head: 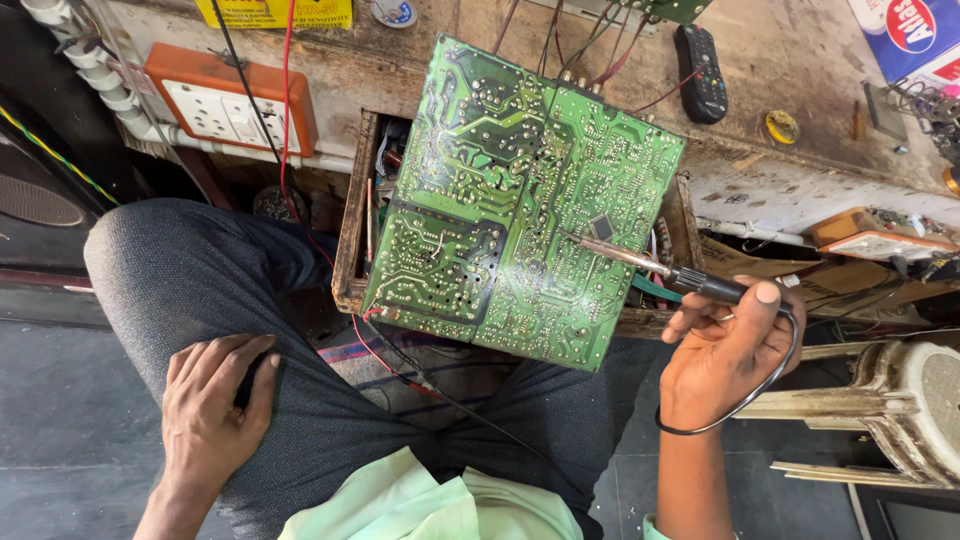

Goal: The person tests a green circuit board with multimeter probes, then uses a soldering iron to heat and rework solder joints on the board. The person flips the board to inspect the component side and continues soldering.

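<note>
A large green circuit board (520, 200) lies solder-side up, tilted across an open wooden drawer (350, 230). My right hand (725, 355) grips a soldering iron (650, 265) by its black handle, and the metal tip rests on the board near a small black chip (601, 226). The iron's black cord loops around my right wrist. My left hand (215, 400) rests flat on my left thigh in grey trousers, fingers curled over a small dark object that I cannot make out.
A wooden workbench (800, 60) carries a black remote control (702, 72), a round solder tin (781, 127) and a blue box (912, 35). An orange and white socket board (230, 100) sits at left. Red and black wires (400, 370) trail over my lap. Worn white stool (905, 410) at right.
</note>
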